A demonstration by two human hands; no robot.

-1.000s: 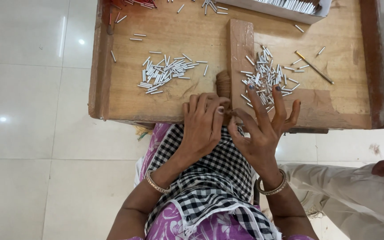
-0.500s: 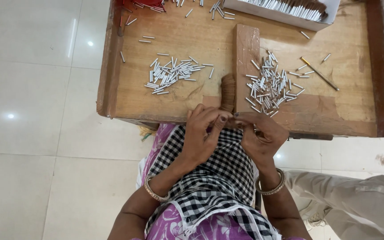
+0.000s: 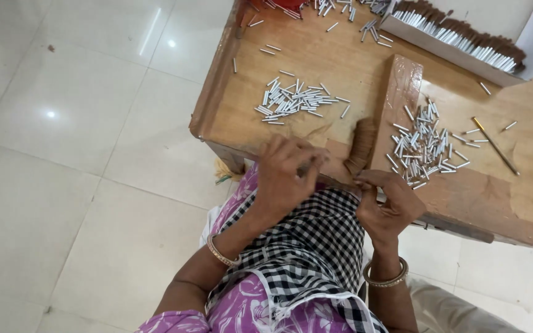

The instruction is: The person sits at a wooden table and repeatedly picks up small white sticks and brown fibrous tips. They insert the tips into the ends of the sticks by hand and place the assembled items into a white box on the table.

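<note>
My left hand (image 3: 288, 172) is closed at the near edge of a low wooden tray-table (image 3: 248, 117), fingers pinched on something small that I cannot make out. My right hand (image 3: 385, 206) is curled just to its right, fingertips pinching near the base of a brown bundle of fibres (image 3: 363, 145) that leans against a wooden block (image 3: 399, 98). A pile of short silver tubes (image 3: 294, 102) lies left of the block and another pile of silver tubes (image 3: 424, 145) lies right of it. A checked cloth (image 3: 303, 240) covers my lap.
A white box (image 3: 458, 43) of brown-tipped silver tubes stands at the back of the table. A thin brass rod (image 3: 495, 145) lies at the right. Loose tubes scatter along the far edge. White tiled floor (image 3: 75, 154) spreads to the left.
My right hand, spread open over the table edge a second ago, has curled in beside my left. The view has shifted so the table sits further right.
</note>
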